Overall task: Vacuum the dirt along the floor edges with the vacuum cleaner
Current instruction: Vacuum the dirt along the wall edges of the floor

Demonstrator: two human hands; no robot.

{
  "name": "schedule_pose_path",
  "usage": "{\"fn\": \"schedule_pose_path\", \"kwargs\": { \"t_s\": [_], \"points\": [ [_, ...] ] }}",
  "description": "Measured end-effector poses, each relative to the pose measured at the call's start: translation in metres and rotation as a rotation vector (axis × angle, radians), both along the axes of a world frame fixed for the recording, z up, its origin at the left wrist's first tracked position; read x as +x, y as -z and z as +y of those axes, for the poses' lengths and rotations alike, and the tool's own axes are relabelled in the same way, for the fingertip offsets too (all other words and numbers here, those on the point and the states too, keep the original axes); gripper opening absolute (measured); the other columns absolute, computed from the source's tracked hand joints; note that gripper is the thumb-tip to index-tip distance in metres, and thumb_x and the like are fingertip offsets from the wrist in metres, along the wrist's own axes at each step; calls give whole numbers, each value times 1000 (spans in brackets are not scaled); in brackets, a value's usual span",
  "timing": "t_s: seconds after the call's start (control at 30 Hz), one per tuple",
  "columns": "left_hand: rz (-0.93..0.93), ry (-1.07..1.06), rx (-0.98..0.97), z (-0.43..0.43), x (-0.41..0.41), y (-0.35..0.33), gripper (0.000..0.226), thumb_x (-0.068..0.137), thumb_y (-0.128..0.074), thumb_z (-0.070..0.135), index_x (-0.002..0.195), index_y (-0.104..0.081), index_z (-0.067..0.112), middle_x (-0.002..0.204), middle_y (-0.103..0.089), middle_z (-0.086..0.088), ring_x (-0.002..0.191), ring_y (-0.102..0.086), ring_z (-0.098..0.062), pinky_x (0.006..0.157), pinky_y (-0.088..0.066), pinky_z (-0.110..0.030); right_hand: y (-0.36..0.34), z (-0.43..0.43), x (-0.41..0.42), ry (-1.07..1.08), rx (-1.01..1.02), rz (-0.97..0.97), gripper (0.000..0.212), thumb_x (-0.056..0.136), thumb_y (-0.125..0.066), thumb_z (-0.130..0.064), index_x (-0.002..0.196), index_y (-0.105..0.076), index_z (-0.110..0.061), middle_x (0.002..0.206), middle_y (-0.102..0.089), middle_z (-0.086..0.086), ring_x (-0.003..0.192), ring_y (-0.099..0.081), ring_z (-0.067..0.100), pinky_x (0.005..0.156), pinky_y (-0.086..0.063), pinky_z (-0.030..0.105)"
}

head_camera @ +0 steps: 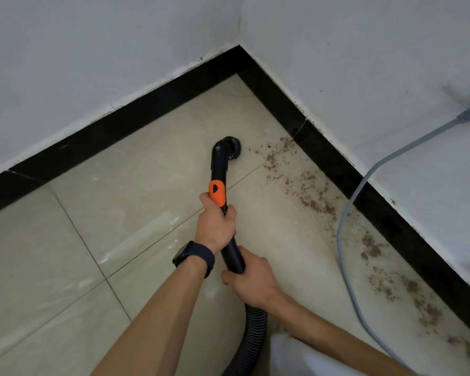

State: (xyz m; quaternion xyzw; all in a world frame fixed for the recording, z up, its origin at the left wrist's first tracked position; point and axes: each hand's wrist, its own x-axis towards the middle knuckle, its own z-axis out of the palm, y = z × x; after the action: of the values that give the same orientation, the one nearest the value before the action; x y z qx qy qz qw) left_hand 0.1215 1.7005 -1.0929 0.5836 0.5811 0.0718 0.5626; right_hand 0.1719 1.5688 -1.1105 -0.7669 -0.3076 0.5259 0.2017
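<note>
A black vacuum wand point(219, 169) with an orange button piece point(217, 191) points away from me toward the room corner. Its round brush nozzle point(231, 146) sits on the beige tile floor, a short way left of the dirt. My left hand point(216, 224), with a dark watch on the wrist, grips the wand just below the orange piece. My right hand point(251, 280) grips the lower end of the wand where the ribbed black hose point(251, 335) begins. Brown dirt point(307, 189) lies scattered along the right floor edge, beside the black skirting.
Black skirting point(125, 123) runs along both white walls and meets in the corner at the top. A grey power cord point(345, 240) hangs from a plug on the right wall and trails across the dirty floor strip. Something white point(291, 354) shows at the bottom edge.
</note>
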Motion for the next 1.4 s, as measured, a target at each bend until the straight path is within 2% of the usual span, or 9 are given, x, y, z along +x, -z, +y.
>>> {"fn": "schedule_pose_path", "kwargs": {
  "t_s": [0.1,0.27,0.37,0.53,0.63,0.8,1.1,1.27,1.4],
  "points": [
    [24,10,24,-1,10,-1,26,101,-48,23,114,-26,18,79,-61,-10,71,-70,-36,67,-60,-50,-1,-1,7,22,12,14,21,80,-72,-30,86,-52,-26,77,-62,0,65,-58,15,56,-48,30],
    [65,12,39,-5,22,1,29,101,-49,25,117,-26,17,83,-65,-15,70,-70,-35,67,-60,-52,2,-4,16,61,6,27,30,67,-67,-40,89,-57,-23,79,-67,7,67,-63,23,62,-57,42],
    [80,29,48,-6,31,4,30,100,-49,25,118,-26,18,85,-67,-17,70,-69,-34,67,-59,-52,5,-6,22,96,11,34,32,63,-65,-41,87,-56,-21,76,-66,8,64,-62,24,61,-57,47],
    [98,61,71,-7,47,7,29,100,-49,25,116,-25,19,83,-67,-16,68,-69,-33,66,-59,-52,7,-6,32,141,12,30,27,64,-66,-38,84,-56,-22,73,-64,8,60,-60,22,58,-56,46],
    [111,68,76,-7,54,10,32,100,-49,26,121,-25,17,82,-67,-15,67,-69,-32,65,-60,-52,7,-6,37,156,16,34,30,61,-65,-41,84,-56,-23,78,-68,15,62,-63,26,59,-56,47],
    [112,81,106,-1,67,13,32,99,-49,25,119,-26,17,82,-66,-17,67,-68,-34,65,-59,-52,8,0,46,177,21,30,33,60,-65,-42,85,-57,-21,81,-69,17,66,-66,36,60,-57,50],
    [131,126,121,8,89,15,32,98,-50,25,118,-27,15,82,-66,-16,67,-68,-33,64,-59,-51,13,5,62,262,25,71,35,60,-67,-41,85,-59,-18,76,-66,15,60,-61,25,58,-56,53],
    [126,154,133,9,101,15,30,99,-50,23,117,-29,13,80,-62,-12,67,-65,-32,64,-59,-49,13,6,71,292,38,60,28,65,-69,-32,84,-60,-14,77,-68,19,59,-60,22,56,-56,47],
    [123,185,128,9,113,15,31,100,-50,24,119,-29,13,80,-62,-11,67,-65,-31,61,-58,-47,16,4,78,318,47,63,18,73,-72,-21,83,-59,-14,70,-64,6,59,-61,20,57,-55,42]
  ]
}}
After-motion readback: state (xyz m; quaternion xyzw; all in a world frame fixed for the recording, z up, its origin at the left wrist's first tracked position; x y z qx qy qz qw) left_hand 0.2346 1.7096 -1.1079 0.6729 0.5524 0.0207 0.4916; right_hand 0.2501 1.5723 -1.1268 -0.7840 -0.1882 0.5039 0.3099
